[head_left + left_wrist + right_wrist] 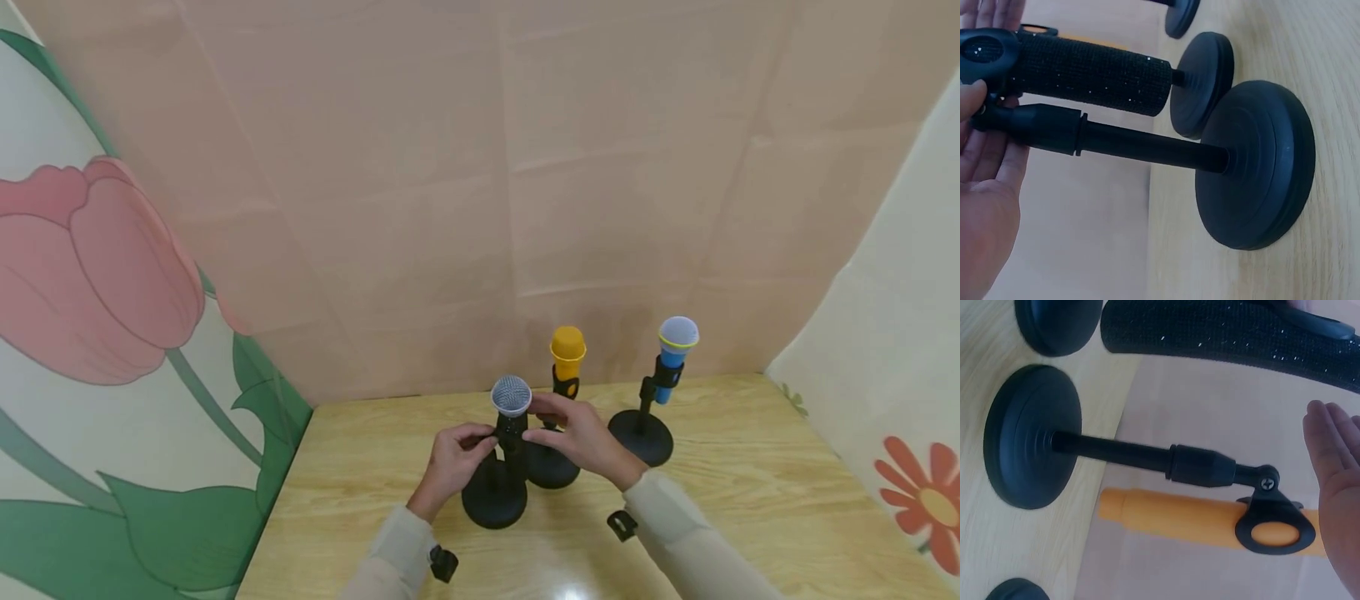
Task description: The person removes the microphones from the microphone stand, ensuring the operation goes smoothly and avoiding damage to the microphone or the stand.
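Observation:
A black glittery microphone (512, 398) with a silver grille sits in the clip of the front stand (494, 498). My left hand (483, 438) pinches that clip from the left; in the left wrist view its thumb and fingers (985, 156) close on the stand top beside the microphone body (1085, 72). My right hand (537, 418) holds the microphone from the right with thumb and forefinger. In the right wrist view its other fingers (1335, 469) lie straight below the black microphone (1222, 331).
An orange microphone (567, 350) stands on its stand (551, 468) just behind, close to my right hand. A blue microphone (677, 340) on a third stand (642, 437) is further right. All rest on a wooden table (750, 500) with fabric walls around.

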Motion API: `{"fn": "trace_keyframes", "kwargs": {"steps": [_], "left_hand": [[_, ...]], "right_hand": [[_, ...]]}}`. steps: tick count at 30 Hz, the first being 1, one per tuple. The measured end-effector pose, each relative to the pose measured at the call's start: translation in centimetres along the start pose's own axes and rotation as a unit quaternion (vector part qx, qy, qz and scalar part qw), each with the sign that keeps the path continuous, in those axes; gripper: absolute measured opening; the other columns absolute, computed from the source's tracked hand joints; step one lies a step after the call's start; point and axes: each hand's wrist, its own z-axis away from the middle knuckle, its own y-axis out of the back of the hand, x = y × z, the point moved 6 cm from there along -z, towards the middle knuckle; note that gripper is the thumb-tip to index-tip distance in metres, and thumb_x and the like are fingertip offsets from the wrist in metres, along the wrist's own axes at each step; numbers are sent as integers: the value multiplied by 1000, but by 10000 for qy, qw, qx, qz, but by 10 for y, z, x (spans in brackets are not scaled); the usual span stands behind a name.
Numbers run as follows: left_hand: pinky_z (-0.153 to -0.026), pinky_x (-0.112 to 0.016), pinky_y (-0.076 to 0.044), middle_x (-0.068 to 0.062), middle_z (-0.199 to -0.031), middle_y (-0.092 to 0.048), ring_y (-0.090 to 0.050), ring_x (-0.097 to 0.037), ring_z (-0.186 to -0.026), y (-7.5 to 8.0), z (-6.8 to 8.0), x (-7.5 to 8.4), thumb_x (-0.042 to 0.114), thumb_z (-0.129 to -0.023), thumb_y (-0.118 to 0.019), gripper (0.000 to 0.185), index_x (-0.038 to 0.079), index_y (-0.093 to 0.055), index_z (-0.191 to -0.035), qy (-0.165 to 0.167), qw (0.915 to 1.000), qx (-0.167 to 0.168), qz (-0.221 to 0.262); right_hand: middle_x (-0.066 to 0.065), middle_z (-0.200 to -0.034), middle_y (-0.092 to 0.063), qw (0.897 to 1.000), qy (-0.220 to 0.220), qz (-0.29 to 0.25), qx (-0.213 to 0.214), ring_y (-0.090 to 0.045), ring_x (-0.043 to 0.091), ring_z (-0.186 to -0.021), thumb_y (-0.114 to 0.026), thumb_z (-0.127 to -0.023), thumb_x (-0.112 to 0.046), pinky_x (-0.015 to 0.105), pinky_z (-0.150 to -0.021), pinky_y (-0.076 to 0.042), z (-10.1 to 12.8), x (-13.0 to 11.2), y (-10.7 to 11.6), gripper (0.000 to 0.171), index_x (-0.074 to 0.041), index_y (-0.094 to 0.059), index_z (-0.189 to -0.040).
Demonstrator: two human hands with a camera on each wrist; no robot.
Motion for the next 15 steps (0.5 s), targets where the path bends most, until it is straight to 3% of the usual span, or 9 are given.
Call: {"fn": "trace_keyframes", "kwargs": {"steps": [5,11,15], "left_hand": [[-77,-24,-57,-23,-96,-72,-70,-15,-85,0,0,-7,-7,-88,-71,11,-10,-73,-98,155,9996,41,251],[-76,-21,-56,-23,-96,-72,-70,-15,-85,0,0,-9,-8,-88,-71,10,-11,-73,-97,221,9991,85,357],[-75,-22,-56,-24,-95,-72,-69,-15,-83,0,1,-8,-8,-87,-71,10,-11,-73,-97,173,9991,108,362]], "right_hand": [[14,-121,-69,9998,-21,-127,118,-66,32,-110,-81,-85,-23,54,-94,-51,-5,-3,-5,52,-3,-62,-129],[16,-117,-69,9993,12,-241,291,-68,33,-106,-81,-84,-10,53,-89,-53,-10,-7,-8,46,0,-64,-126],[14,-114,-70,9990,148,-222,362,-68,31,-103,-82,-84,-11,50,-86,-55,-11,-10,-9,43,-1,-66,-122]]}}
